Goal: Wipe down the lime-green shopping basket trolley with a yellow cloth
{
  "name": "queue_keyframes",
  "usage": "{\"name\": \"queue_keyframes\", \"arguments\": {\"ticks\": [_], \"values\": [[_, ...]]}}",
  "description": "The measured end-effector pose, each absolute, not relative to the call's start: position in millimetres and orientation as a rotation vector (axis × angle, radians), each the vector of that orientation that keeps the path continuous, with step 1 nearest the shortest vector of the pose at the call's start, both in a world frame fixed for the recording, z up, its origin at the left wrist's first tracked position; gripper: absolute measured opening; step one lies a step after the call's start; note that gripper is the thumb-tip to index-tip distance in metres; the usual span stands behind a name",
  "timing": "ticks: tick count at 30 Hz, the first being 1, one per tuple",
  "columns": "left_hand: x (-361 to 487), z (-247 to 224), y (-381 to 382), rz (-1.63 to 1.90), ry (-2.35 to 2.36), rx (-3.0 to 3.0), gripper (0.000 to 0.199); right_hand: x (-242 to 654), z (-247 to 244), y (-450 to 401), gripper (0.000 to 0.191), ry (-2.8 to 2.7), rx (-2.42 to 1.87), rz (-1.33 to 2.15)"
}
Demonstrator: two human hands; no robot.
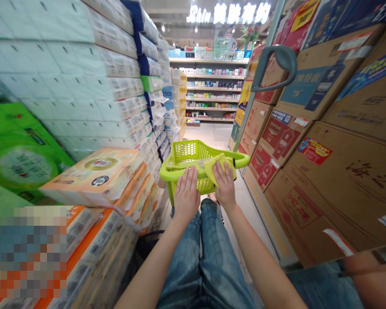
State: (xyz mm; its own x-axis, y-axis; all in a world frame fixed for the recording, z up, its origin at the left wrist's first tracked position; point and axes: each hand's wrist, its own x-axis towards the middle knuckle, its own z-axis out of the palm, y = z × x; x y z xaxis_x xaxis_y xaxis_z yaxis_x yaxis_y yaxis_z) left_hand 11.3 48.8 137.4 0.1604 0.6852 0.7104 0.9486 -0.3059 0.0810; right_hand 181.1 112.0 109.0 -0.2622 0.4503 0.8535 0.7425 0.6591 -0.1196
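Pressing a light, soft yellow cloth (216, 168), best pinched by its edge, the right hand (225, 184) is half-curled, its hold unclear, above the lime-green plastic basket (172, 171); the left hand (186, 193) is lying open beside it.

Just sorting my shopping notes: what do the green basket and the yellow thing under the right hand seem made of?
The basket looks like moulded lime-green plastic, slightly glossy, with a lattice of holes cast into its sides. The yellow item under the right hand seems to be soft cloth or thin flexible wrap, since it bends around the fingers, but the look leaves that open.

Crumpled yellow cloth (216, 169), on lime plastic basket (189, 151)
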Motion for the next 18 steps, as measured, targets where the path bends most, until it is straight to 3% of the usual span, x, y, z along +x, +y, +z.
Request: {"name": "queue_keyframes", "arguments": {"ticks": [5, 12, 18], "values": [[17, 137, 47, -0.929, -1.568, -2.063, 0.075, 211, 109, 127, 0.067, -1.563, -1.090, -0.348], [16, 133, 48, -0.831, -1.579, -2.021, 0.074, 147, 97, 97, 0.072, -1.940, -0.959, -0.410], [15, 130, 52, -0.812, -1.549, -2.033, 0.073, 198, 104, 126, 0.072, -1.632, -1.047, -0.394]]}}
